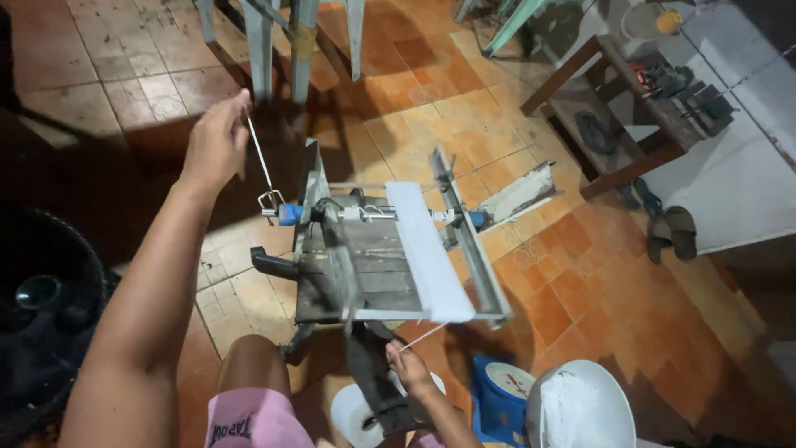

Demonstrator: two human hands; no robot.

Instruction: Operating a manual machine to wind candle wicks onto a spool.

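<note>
Metal crank (pixel 264 166) in left hand (pixel 217 141), open tiled floor (pixel 124 91) beyond.

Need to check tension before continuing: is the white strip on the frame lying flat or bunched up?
Flat: the white strip lies spread smooth along the metal frame, tapering to a strand pinched by the right hand.

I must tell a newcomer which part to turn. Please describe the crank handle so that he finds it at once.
Find the grey metal winding frame on the orange tiled floor. At its left end a thin bent wire crank rises from a blue hub; the left hand holds its top.
</note>
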